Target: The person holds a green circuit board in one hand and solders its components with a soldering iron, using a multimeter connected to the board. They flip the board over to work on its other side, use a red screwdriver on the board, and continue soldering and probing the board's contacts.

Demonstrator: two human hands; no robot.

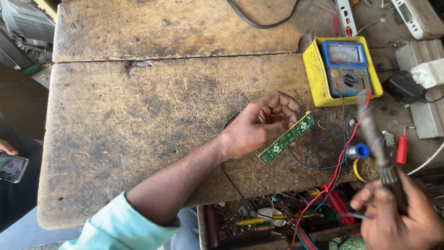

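Workbench (152, 115) of worn, scratched wood, big bare stretch across its left and middle; a crack runs across the top part. Clutter sits only along the right edge: yellow-cased analog meter (342, 69), black adapter (403, 86), red-handled screwdriver (402, 149), small spool with blue core (359, 151). Front edge drops to an open drawer of tangled parts (273, 215).

Left hand (259, 126) curled, fingers pinching a narrow green circuit board strip (287, 137) by its upper end, the strip tilted diagonally just above the wood, near the meter. Board shows white printed markings, bare of tall parts.

Right hand (397, 217) at bottom right, closed around a soldering iron (377, 143), shaft blurred, angled up toward the meter. Red and black wires (340, 162) trail between meter and drawer. Another person's hand with a phone (10, 165) at far left edge.
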